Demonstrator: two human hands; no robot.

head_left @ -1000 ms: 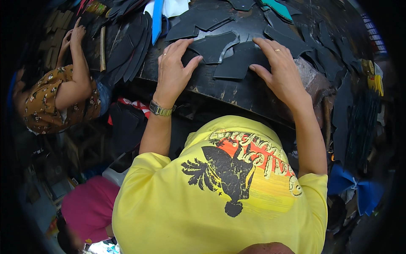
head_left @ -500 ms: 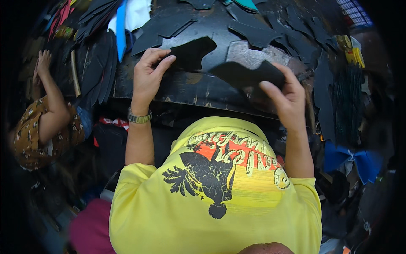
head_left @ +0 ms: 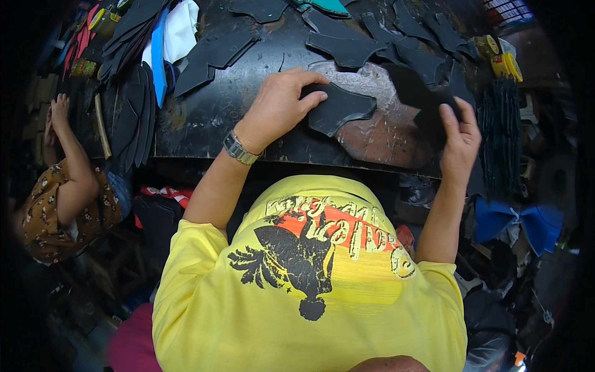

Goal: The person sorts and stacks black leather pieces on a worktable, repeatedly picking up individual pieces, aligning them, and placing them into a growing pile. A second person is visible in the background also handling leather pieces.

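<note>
The dark work table [head_left: 204, 124] spans the upper part of the view; its near edge runs just above the person's yellow shirt [head_left: 310, 291]. Many cut black pieces [head_left: 347, 49] lie scattered toward the far edge, and a stack of dark sheets [head_left: 133, 111] stands at the left edge.

Change since half a second ago: the left hand [head_left: 279, 105] held a black shaped piece [head_left: 338, 108] lifted off the surface — it now presses that piece flat on the table, near the middle of the near edge, fingers spread over its left end rather than clenched. The placement looks complete on that side.

The right hand [head_left: 458, 139] remains raised at the right end of the near edge, fingers pinched on a second black piece [head_left: 421, 99] — not yet laid down.
</note>
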